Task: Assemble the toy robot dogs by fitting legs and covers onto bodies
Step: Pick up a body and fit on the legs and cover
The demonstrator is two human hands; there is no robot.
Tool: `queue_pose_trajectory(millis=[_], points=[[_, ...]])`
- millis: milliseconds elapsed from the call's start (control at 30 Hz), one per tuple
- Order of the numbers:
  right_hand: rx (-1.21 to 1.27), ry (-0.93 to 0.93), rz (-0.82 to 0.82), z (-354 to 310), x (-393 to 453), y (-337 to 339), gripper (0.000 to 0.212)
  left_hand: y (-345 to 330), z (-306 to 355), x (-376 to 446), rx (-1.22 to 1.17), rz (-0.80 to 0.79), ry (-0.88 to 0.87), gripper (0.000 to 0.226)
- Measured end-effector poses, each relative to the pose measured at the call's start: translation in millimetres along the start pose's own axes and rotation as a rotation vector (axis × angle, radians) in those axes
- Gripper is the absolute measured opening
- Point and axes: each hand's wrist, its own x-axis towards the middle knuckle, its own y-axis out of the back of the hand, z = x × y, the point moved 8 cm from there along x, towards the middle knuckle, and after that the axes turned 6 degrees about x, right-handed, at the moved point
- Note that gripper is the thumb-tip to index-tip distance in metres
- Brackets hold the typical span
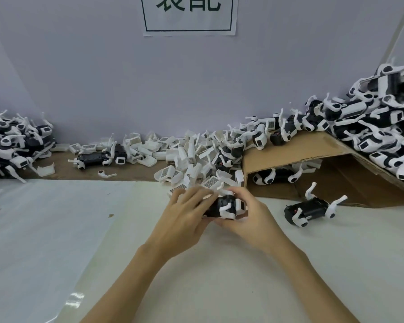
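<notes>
A black toy dog body (pixel 222 206) with white legs sits between both hands at the middle of the table. My left hand (pixel 184 213) grips its left end, fingers curled over the top. My right hand (pixel 250 213) holds its right end, where a white cover part shows, thumb under the front. Just behind the hands lies a heap of loose white covers (pixel 191 159). A second black body with white legs (pixel 310 209) lies on its back to the right.
Piles of toy dogs stand at the far left (pixel 14 145) and on a folded cardboard sheet (pixel 308 148) at the right. One dog (pixel 98 158) and a loose white leg (pixel 105 174) lie near the back wall. A plastic sheet (pixel 44 229) covers the table's left.
</notes>
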Motion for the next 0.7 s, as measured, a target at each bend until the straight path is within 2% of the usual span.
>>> queue_pose_trajectory(millis=[67,167,267,333,467,533,700], points=[[0.073,-0.023,0.034,-0.3,1.1,4.7,0.061,6.3,-12.6,-0.6,-0.092,0.045,0.064,0.070],[0.224,-0.073,0.065,0.6,2.1,9.0,0.054,5.7,-41.9,-9.4,-0.535,0.022,0.400,0.099],[0.428,-0.143,0.052,0.6,1.2,2.2,0.047,-10.7,-46.6,-21.5,-0.962,-0.113,0.683,0.097],[0.513,-0.197,0.057,1.6,-0.4,-2.8,0.052,-18.5,-45.3,-26.0,-1.099,-0.147,0.790,0.089],[0.605,-0.261,0.029,0.8,-5.5,-8.3,0.059,-19.2,-41.6,-26.5,-1.166,-0.138,0.841,0.067],[0.607,-0.271,-0.001,-2.4,-7.8,-9.9,0.060,-16.9,-40.5,-27.0,-1.183,-0.127,0.834,0.068],[0.635,-0.328,-0.101,-5.4,-14.0,-12.6,0.058,-13.0,-39.9,-24.9,-1.231,-0.105,0.810,0.052]])
